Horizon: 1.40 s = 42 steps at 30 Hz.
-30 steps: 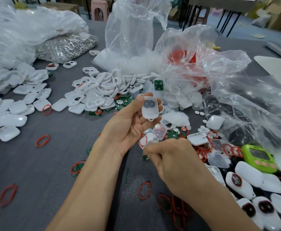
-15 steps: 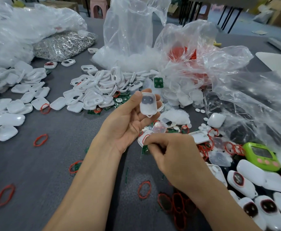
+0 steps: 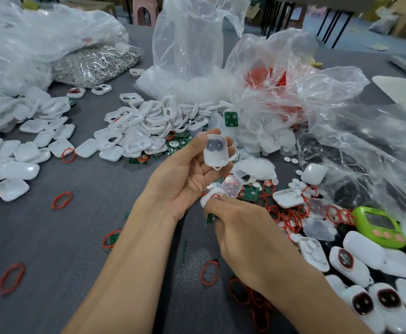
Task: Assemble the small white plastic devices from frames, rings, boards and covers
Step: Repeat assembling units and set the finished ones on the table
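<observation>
The left hand [image 3: 185,179] was raised palm-up above the grey counter [image 3: 76,237], thumb and fingertips gripping a white device [image 3: 215,150] with a dark oval window, held upright. Just below it, the right hand [image 3: 243,235] was curled knuckles-up, its fingertips pinching a small white piece [image 3: 212,197] carrying a red ring. A pile of white frames [image 3: 144,131] lay behind, and loose red rings [image 3: 291,218] to the right.

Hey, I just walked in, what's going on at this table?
A person is assembling small devices by hand. The left hand holds a white cover up. Just below it, the right hand pinches another white piece. Loose white frames, green boards and red rings lie across the grey table.
</observation>
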Motion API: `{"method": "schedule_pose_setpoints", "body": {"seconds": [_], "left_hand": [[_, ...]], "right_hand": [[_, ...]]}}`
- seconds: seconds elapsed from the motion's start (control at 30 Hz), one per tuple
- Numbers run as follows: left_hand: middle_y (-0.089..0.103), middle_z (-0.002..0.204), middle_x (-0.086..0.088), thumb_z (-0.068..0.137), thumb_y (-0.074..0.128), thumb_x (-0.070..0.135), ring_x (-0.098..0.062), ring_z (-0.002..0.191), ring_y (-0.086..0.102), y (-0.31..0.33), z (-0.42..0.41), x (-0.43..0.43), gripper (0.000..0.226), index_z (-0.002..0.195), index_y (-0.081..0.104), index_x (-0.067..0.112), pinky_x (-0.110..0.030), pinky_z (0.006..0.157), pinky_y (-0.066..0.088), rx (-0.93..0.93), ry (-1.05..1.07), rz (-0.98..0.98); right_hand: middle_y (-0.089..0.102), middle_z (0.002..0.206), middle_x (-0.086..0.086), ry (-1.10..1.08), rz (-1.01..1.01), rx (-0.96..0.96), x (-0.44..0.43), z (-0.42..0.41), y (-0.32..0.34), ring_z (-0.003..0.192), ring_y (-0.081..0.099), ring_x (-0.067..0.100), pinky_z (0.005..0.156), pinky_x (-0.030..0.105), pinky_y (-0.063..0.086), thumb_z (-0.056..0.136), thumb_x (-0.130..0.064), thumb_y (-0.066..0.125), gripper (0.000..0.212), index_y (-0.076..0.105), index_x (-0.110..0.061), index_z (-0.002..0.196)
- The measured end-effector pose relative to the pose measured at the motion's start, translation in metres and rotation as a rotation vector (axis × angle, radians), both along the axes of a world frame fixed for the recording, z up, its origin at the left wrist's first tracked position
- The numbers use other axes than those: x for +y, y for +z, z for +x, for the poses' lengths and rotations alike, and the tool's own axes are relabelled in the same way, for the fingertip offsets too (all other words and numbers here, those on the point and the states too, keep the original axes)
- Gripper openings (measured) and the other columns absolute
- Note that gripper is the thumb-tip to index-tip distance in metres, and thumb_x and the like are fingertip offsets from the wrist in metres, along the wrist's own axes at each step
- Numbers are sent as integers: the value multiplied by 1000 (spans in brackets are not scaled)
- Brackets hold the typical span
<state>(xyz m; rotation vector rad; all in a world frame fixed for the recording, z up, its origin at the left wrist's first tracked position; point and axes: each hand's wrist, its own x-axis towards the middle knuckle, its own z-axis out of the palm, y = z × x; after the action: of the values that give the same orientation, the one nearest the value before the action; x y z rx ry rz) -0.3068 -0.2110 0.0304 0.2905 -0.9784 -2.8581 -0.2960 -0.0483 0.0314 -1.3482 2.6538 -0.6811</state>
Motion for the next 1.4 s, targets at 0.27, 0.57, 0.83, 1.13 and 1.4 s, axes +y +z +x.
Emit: {"method": "schedule_pose_setpoints", "body": {"seconds": [0.27, 0.57, 0.83, 1.13, 1.4], "left_hand": [[76, 109, -17, 86, 63, 29, -25, 95, 77, -1, 0, 0, 36, 114, 68, 6, -35, 71, 64, 0, 7, -7], [75, 114, -19, 87, 63, 29, -25, 94, 77, -1, 1, 2, 34, 113, 69, 7, -34, 68, 64, -12, -18, 13], [74, 118, -19, 87, 62, 31, -26, 99, 76, -3, 1, 6, 29, 93, 83, 12, -34, 69, 64, -62, -12, -14], [72, 122, -20, 89, 61, 30, -26, 98, 76, 1, 0, 7, 36, 114, 69, 7, -34, 71, 64, -57, -9, -27], [77, 107, -13, 85, 63, 31, -25, 90, 77, 0, -4, 14, 30, 97, 82, 12, -33, 65, 64, -93, -95, -111]], "right_hand": [[55, 83, -4, 28, 101, -12, 4, 0, -2, 77, 55, 20, 68, 40, 44, 85, 5, 57, 21, 63, -15, 85], [56, 83, -4, 43, 109, -4, 3, -1, -4, 76, 56, 20, 67, 39, 44, 87, 2, 56, 20, 63, -16, 82], [37, 72, -8, 73, 94, 49, 5, 2, -9, 64, 50, 22, 58, 34, 26, 73, 6, 59, 36, 38, -22, 66], [73, 84, -14, -167, -405, -258, 22, -13, 2, 79, 67, 7, 73, 21, 51, 91, -16, 70, 16, 75, -30, 98], [74, 65, 3, -243, -867, -555, 20, -59, 70, 56, 67, 16, 56, 29, 57, 61, -26, 88, 13, 79, -24, 70]]}}
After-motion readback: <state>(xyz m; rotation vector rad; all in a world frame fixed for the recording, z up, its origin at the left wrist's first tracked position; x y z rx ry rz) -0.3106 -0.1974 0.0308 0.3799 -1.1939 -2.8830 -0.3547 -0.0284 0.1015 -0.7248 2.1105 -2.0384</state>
